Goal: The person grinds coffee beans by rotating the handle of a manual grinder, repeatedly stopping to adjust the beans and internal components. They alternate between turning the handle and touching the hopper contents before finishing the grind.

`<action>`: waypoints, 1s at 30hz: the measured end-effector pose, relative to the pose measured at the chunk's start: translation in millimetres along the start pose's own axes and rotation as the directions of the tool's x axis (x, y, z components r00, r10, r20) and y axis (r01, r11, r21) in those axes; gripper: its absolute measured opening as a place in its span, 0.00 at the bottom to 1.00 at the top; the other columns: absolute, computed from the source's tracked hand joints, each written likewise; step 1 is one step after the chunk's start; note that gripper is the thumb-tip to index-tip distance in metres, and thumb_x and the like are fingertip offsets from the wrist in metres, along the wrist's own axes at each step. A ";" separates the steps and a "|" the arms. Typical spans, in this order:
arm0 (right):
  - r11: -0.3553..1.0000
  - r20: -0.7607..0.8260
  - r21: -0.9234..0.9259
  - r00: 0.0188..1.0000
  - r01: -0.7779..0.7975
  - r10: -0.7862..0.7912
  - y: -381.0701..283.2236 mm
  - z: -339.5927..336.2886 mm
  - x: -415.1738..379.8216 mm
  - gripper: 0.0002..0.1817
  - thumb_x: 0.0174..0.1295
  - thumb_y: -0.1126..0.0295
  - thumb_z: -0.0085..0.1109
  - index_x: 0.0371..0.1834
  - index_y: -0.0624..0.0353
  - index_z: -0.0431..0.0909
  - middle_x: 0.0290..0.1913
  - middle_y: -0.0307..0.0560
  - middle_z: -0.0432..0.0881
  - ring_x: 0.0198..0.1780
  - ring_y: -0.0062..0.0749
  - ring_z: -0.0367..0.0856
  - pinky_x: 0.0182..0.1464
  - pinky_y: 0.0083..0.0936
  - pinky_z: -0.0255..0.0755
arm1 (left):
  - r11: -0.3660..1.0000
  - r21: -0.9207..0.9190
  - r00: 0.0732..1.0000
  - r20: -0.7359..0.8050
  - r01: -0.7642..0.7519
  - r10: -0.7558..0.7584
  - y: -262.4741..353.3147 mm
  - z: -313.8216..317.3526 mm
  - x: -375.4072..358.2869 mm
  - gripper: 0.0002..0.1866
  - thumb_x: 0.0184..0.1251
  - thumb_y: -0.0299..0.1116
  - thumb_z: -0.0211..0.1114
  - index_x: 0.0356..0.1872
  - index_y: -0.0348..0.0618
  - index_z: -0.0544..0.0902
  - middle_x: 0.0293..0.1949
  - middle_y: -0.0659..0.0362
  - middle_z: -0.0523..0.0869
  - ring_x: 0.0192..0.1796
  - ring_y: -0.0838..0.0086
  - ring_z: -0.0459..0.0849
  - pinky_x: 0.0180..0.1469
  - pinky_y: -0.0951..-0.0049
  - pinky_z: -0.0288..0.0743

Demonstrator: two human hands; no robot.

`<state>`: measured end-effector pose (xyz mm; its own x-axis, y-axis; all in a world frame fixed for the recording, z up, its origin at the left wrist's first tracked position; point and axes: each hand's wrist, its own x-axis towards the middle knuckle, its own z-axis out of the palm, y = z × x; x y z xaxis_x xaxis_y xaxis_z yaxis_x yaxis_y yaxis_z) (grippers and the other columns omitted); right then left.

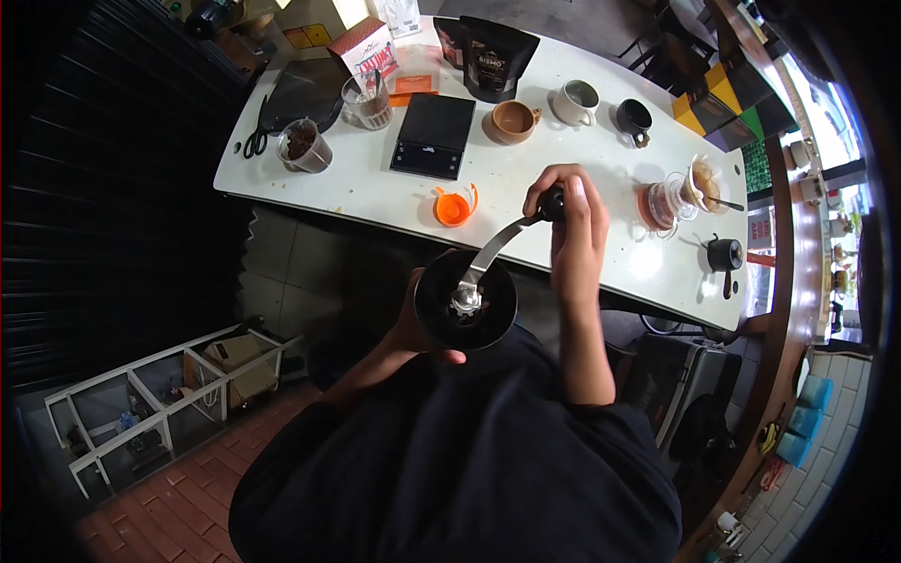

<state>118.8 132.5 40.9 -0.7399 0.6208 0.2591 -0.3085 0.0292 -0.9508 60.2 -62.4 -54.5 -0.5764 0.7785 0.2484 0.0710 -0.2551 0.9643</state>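
Note:
A black hand coffee grinder (434, 314) is held close to my body, its open top facing up. My left hand (409, 324) wraps round the grinder's side, with part of the fingers hidden beneath it. On the crank's black knob, my right hand (575, 225) is closed, above the table's front edge. The silver crank arm (495, 246) runs from that knob down to the hub in the grinder's middle. Just beyond, an orange plastic cup (451, 210) sits on the white table (357, 190). Behind it lies a black digital scale (433, 136).
Plastic cups (306, 148) and scissors (255, 141) are at the left. A brown cup (513, 122), white mug (576, 101) and black cup (634, 118) stand behind. To the right are a glass coffee server (663, 204) with a filter cone (704, 183) and a small black pot (725, 252).

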 end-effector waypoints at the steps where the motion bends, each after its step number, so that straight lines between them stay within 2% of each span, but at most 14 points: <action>1: 0.999 0.130 -0.036 0.991 -0.017 0.022 1.3 -13.5 5.5 0.18 0.79 0.63 0.42 0.35 0.65 0.75 0.31 0.38 0.74 0.33 0.18 0.68 0.39 0.20 0.64 | 0.998 -0.053 1.000 0.017 0.020 -0.019 -5.2 -2.0 -2.6 0.56 0.35 0.75 0.79 0.55 0.35 0.79 0.41 0.59 0.87 0.42 0.74 0.86 0.49 0.68 0.81; 2: 0.977 0.197 -0.211 0.978 -0.033 0.075 -3.3 -22.8 9.1 0.17 0.77 0.66 0.47 0.31 0.66 0.74 0.30 0.42 0.74 0.30 0.25 0.69 0.36 0.25 0.64 | 0.994 -0.104 0.999 0.037 0.038 -0.035 -8.3 -3.0 -4.5 0.55 0.34 0.75 0.79 0.55 0.34 0.79 0.40 0.60 0.87 0.40 0.74 0.86 0.48 0.68 0.81; 3: 0.976 0.194 -0.214 0.978 -0.038 0.081 -8.9 -23.9 9.9 0.17 0.77 0.66 0.47 0.31 0.66 0.74 0.30 0.42 0.74 0.30 0.25 0.69 0.36 0.25 0.64 | 0.993 -0.108 0.998 0.039 0.043 -0.039 -8.4 -2.7 -6.7 0.55 0.34 0.75 0.79 0.55 0.34 0.79 0.40 0.60 0.87 0.40 0.74 0.86 0.48 0.68 0.81; 5: 0.754 0.276 -0.623 0.960 0.210 -0.039 -17.9 -24.3 9.9 0.11 0.73 0.72 0.52 0.32 0.67 0.72 0.30 0.50 0.72 0.28 0.41 0.72 0.34 0.32 0.65 | 0.983 -0.082 0.986 0.028 0.165 -0.164 -6.7 -0.7 -11.2 0.54 0.34 0.73 0.81 0.55 0.35 0.79 0.39 0.60 0.87 0.42 0.75 0.85 0.49 0.70 0.80; 6: 0.743 0.273 -0.634 0.961 0.214 -0.043 -15.3 -22.1 5.7 0.08 0.69 0.76 0.55 0.32 0.68 0.70 0.31 0.56 0.69 0.31 0.54 0.72 0.35 0.38 0.66 | 0.982 -0.087 0.986 0.030 0.166 -0.164 -4.0 0.9 -10.9 0.54 0.34 0.73 0.81 0.55 0.35 0.79 0.39 0.60 0.87 0.42 0.75 0.85 0.49 0.70 0.80; 12: 0.656 0.267 -0.707 0.959 0.263 -0.097 -12.4 -35.2 -22.0 0.05 0.68 0.80 0.51 0.33 0.68 0.69 0.33 0.57 0.67 0.31 0.55 0.70 0.35 0.42 0.66 | 0.947 -0.258 0.981 0.002 0.190 -0.197 -1.9 5.5 -14.9 0.52 0.35 0.67 0.85 0.56 0.35 0.80 0.41 0.60 0.87 0.46 0.76 0.86 0.52 0.69 0.81; 15: 0.669 0.420 -0.624 0.895 0.404 -0.149 -30.2 -42.6 -51.9 0.05 0.57 0.84 0.56 0.28 0.66 0.69 0.30 0.55 0.66 0.30 0.51 0.69 0.33 0.42 0.65 | 0.872 -0.442 0.968 -0.029 0.210 -0.248 12.4 8.2 9.7 0.49 0.38 0.62 0.86 0.57 0.34 0.80 0.43 0.60 0.87 0.48 0.76 0.85 0.54 0.70 0.81; 17: 0.608 0.695 -0.324 0.618 0.725 -0.367 -37.2 -31.1 -72.9 0.10 0.43 0.79 0.65 0.24 0.61 0.71 0.28 0.47 0.64 0.30 0.41 0.67 0.32 0.39 0.63 | 0.871 -0.393 0.954 0.057 0.294 -0.296 12.8 6.9 17.5 0.46 0.44 0.58 0.86 0.57 0.34 0.80 0.45 0.61 0.87 0.49 0.78 0.85 0.55 0.73 0.80; 19: 0.567 0.757 -0.278 0.540 0.776 -0.367 -62.2 -9.8 -68.1 0.09 0.47 0.76 0.64 0.25 0.62 0.71 0.28 0.48 0.64 0.29 0.40 0.68 0.34 0.37 0.63 | 0.916 -0.356 0.982 0.062 0.188 -0.178 14.5 14.2 24.4 0.37 0.50 0.51 0.84 0.55 0.37 0.81 0.44 0.61 0.88 0.46 0.78 0.86 0.50 0.73 0.82; 21: 0.618 0.856 -0.144 0.410 0.773 -0.314 -61.1 6.8 -53.8 0.12 0.48 0.69 0.66 0.33 0.62 0.74 0.35 0.48 0.70 0.38 0.41 0.73 0.41 0.38 0.67 | 0.953 -0.026 0.953 -0.027 0.303 -0.303 32.7 24.4 32.4 0.29 0.53 0.43 0.81 0.52 0.40 0.81 0.41 0.62 0.90 0.42 0.79 0.87 0.44 0.72 0.82; 23: 0.537 0.930 -0.005 0.201 0.844 -0.307 -58.8 37.4 -53.1 0.14 0.56 0.65 0.60 0.41 0.63 0.78 0.39 0.46 0.75 0.45 0.38 0.76 0.49 0.36 0.69 | 0.834 0.399 0.908 0.010 0.381 -0.419 25.2 39.7 32.5 0.29 0.50 0.40 0.82 0.52 0.40 0.81 0.40 0.62 0.89 0.44 0.74 0.87 0.47 0.69 0.82; 24: 0.499 0.935 0.025 0.157 0.866 -0.319 -56.7 52.3 -50.2 0.15 0.58 0.62 0.58 0.42 0.62 0.79 0.39 0.46 0.76 0.46 0.38 0.77 0.51 0.37 0.69 | 0.833 0.405 0.906 0.027 0.376 -0.422 22.7 39.5 30.1 0.29 0.50 0.40 0.82 0.52 0.40 0.81 0.40 0.62 0.89 0.44 0.74 0.87 0.47 0.69 0.82; 27: 0.617 0.948 -0.045 0.229 0.785 -0.222 -46.8 74.1 -18.9 0.16 0.61 0.61 0.55 0.43 0.63 0.79 0.42 0.47 0.80 0.49 0.40 0.78 0.56 0.39 0.68 | 0.927 0.290 0.903 0.285 0.237 -0.320 18.6 22.0 22.3 0.37 0.51 0.42 0.83 0.59 0.38 0.74 0.49 0.56 0.85 0.52 0.70 0.85 0.54 0.67 0.80; 30: 0.541 0.967 -0.088 0.202 0.837 -0.155 -21.0 82.6 9.2 0.14 0.58 0.64 0.57 0.41 0.63 0.81 0.44 0.47 0.80 0.52 0.42 0.78 0.57 0.40 0.67 | 0.983 0.117 0.857 0.482 0.139 -0.179 10.7 1.1 9.5 0.45 0.51 0.43 0.84 0.67 0.35 0.68 0.58 0.51 0.81 0.59 0.66 0.82 0.61 0.65 0.79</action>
<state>69.0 73.0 77.3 -0.6797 -0.6366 0.3643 -0.7332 0.6041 -0.3123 56.4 -57.1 -41.7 -0.1142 0.9898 0.0846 0.0848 -0.0751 0.9936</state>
